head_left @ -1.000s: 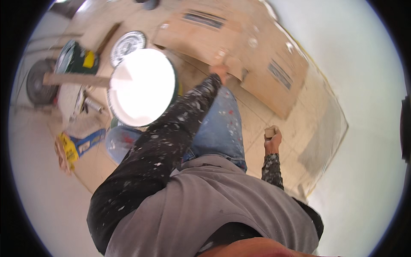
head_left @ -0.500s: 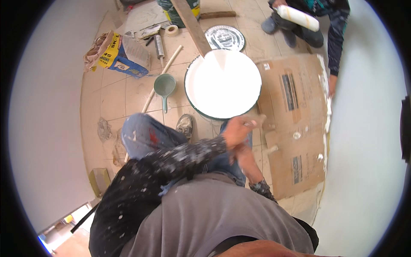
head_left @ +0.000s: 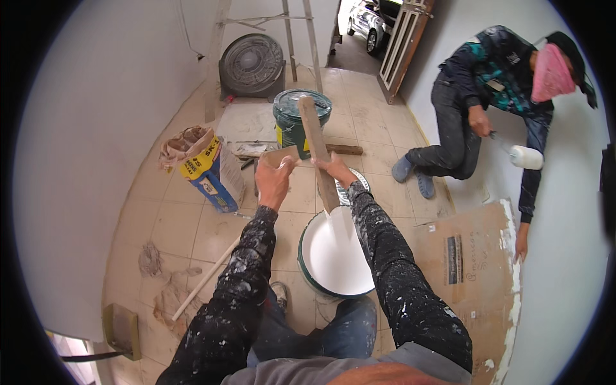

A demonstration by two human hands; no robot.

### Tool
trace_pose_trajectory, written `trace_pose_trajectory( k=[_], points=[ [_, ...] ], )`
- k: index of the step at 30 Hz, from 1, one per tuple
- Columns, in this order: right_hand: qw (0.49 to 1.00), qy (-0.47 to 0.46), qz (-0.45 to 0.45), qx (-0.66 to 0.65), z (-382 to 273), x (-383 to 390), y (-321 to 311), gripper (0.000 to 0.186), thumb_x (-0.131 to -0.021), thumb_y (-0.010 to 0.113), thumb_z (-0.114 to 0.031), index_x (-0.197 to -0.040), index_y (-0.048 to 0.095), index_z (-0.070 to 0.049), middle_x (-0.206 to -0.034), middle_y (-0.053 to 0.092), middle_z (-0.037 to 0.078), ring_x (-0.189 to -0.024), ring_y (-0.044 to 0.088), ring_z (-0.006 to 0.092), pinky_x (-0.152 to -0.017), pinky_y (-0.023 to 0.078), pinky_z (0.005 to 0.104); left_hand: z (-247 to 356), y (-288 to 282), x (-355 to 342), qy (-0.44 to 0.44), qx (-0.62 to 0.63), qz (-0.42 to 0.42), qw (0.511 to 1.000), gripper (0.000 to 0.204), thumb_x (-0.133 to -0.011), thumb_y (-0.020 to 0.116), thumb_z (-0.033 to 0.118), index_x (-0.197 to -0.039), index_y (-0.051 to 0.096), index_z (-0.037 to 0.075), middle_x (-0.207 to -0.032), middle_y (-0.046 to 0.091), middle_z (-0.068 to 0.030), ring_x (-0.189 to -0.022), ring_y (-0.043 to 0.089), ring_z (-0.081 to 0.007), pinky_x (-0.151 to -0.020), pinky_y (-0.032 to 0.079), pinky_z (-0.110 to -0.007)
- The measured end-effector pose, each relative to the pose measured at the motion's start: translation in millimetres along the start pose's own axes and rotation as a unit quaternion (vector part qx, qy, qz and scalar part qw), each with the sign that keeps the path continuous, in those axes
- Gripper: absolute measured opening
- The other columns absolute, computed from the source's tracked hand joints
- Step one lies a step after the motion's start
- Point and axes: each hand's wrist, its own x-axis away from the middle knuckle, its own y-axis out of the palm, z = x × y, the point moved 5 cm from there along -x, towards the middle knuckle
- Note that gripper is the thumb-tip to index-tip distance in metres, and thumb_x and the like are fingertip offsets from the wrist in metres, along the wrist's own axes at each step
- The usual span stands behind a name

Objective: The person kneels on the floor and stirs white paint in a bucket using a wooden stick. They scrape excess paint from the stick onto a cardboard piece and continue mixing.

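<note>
**Right hand (head_left: 335,169) now on the wooden stick (head_left: 313,125), left hand (head_left: 274,181) on a flat tan piece (head_left: 280,156)**

The right hand's fingers are curled around the stick partway down its length. The left hand's fingers pinch the tan piece, thumb toward the wearer; its free end is just beside the stick, and whether they touch I cannot tell.

A moment ago the hands were close together near the wearer, and the stick leaned in the bucket (head_left: 303,266) untouched. Now the hands are up and apart, so the stick is under control and both hands are taken.

The stick tilts away from the wearer, its coated lower end in the white paint (head_left: 333,256). That bucket stands on the tiled floor (head_left: 199,239), in front of the wearer's knees. Past it lies a paint-smeared lid (head_left: 360,182), partly hidden by the right hand and arm; farther off is a second bucket (head_left: 294,136), closed.

Toward the floor's left edge are a bag (head_left: 215,176), a pale pole (head_left: 205,280) and, nearest the wearer, a tray (head_left: 122,330). Along the right edge lies cardboard (head_left: 484,256), where a co-worker (head_left: 449,109) crouches holding a roller (head_left: 526,157). A fan (head_left: 252,67) stands toward the far left corner.
</note>
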Motion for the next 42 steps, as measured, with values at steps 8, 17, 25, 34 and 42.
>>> trace_pose_trajectory(
  k=[8, 17, 25, 34, 42],
  points=[
    [0.832, -0.425, 0.17, 0.314, 1, 34, -124, 0.023, -0.105, 0.053, -0.018, -0.114, 0.065, -0.001, -0.101, 0.074, 0.019, -0.09, 0.073, 0.0292, -0.077, 0.059, 0.0367, -73, -10, -16, 0.222, -0.29, -0.058, 0.929, 0.021, -0.099, 0.065, 0.029, -0.109, 0.071, 0.012, -0.077, 0.069, -0.0188, -0.071, 0.068, -0.0355, -0.066, 0.053, -0.044],
    [0.938, -0.251, 0.178, -0.157, -8, 140, -84, 0.06, -0.099, 0.058, -0.057, -0.114, 0.058, 0.001, -0.092, 0.067, 0.011, -0.078, 0.07, 0.0198, -0.069, 0.057, 0.0316, -63, -14, -36, 0.038, -0.215, -0.09, 0.972, 0.044, -0.098, 0.056, 0.049, -0.1, 0.079, 0.011, -0.082, 0.077, -0.0092, -0.071, 0.072, -0.0226, -0.062, 0.052, -0.038],
    [0.879, -0.11, 0.402, -0.23, -2, 233, -107, 0.087, -0.098, 0.053, -0.066, -0.151, 0.035, 0.0, -0.142, 0.043, 0.019, -0.115, 0.059, 0.0318, -0.087, 0.062, 0.052, -69, -20, -28, -0.031, -0.214, -0.082, 0.973, 0.049, -0.098, 0.057, 0.051, -0.091, 0.079, 0.007, -0.075, 0.075, -0.0124, -0.069, 0.071, -0.0268, -0.062, 0.052, -0.042],
    [0.949, -0.218, 0.18, -0.141, -68, 145, -92, 0.097, -0.094, 0.036, -0.08, -0.144, 0.041, 0.002, -0.123, 0.059, 0.02, -0.109, 0.064, 0.0319, -0.089, 0.057, 0.0462, -89, 1, -20, -0.065, -0.17, -0.123, 0.976, 0.036, -0.098, 0.06, 0.03, -0.094, 0.07, -0.004, -0.069, 0.07, -0.0139, -0.059, 0.068, -0.02, -0.05, 0.052, -0.035],
    [0.86, -0.039, 0.5, -0.094, 51, 240, -89, 0.09, -0.105, 0.033, -0.065, -0.152, 0.035, 0.011, -0.153, 0.046, 0.024, -0.14, 0.046, 0.0318, -0.12, 0.033, 0.0392, -121, -11, -19, -0.072, -0.121, -0.169, 0.976, 0.045, -0.101, 0.058, 0.026, -0.133, 0.054, -0.007, -0.112, 0.071, -0.0198, -0.086, 0.076, -0.0215, -0.066, 0.061, -0.029]
  ],
)
